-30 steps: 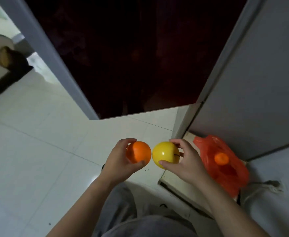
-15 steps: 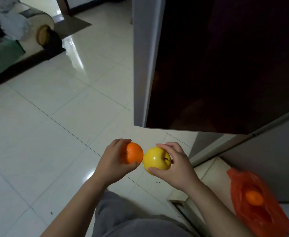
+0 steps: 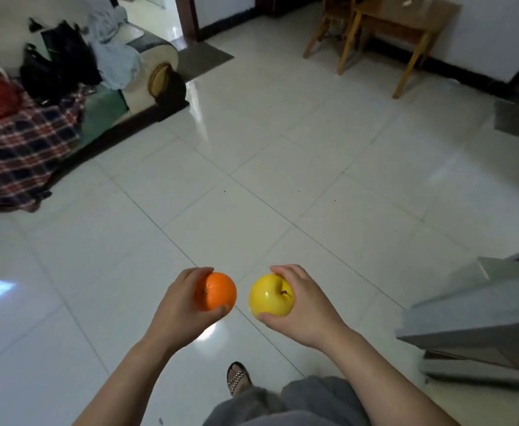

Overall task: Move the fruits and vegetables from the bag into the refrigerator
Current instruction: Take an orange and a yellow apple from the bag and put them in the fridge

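Note:
My left hand (image 3: 180,305) grips an orange (image 3: 218,291), fingers curled over its top and thumb under it. My right hand (image 3: 306,305) grips a shiny yellow apple (image 3: 269,296) with its stem facing me. Both fruits are held side by side, a small gap between them, low in the middle of the view above the white tiled floor (image 3: 252,167). A grey edge of the refrigerator (image 3: 473,309) shows at the right. The orange bag is out of view.
A sofa (image 3: 67,112) with a plaid blanket, dark bags and clothes lies at the far left. A wooden table and chair (image 3: 384,29) stand at the back right. My sandalled foot (image 3: 236,378) and grey trousers are below the hands.
The view has swung left, away from the dark fridge door and the orange bag, out to the open room. Both hands still hold their fruits, now slightly further apart.

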Motion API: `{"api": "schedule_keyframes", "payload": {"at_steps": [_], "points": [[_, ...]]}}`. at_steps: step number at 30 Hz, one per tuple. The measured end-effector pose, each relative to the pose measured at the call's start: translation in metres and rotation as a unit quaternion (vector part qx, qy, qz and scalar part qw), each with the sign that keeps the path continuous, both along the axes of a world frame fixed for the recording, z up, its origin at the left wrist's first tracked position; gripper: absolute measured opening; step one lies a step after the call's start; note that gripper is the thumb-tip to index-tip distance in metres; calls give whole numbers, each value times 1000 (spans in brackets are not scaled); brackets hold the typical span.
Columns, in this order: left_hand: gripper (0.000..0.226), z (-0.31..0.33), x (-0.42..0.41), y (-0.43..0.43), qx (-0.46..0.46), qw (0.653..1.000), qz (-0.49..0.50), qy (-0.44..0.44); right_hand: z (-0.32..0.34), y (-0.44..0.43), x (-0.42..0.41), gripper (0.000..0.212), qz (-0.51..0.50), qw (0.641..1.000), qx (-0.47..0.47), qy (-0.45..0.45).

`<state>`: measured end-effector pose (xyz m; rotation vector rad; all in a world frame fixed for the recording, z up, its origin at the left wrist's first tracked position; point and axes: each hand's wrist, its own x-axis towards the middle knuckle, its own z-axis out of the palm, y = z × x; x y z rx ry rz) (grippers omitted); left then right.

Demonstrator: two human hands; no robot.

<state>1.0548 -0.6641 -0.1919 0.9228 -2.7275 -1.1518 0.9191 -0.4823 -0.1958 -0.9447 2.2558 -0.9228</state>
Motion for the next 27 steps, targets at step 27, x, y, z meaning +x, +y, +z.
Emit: {"api": "schedule_keyframes", "payload": {"at_steps": [27], "points": [[78,17,-541,-86,10,952,-296,75,13,-54,-425,81,-284,957,15,64]]}}
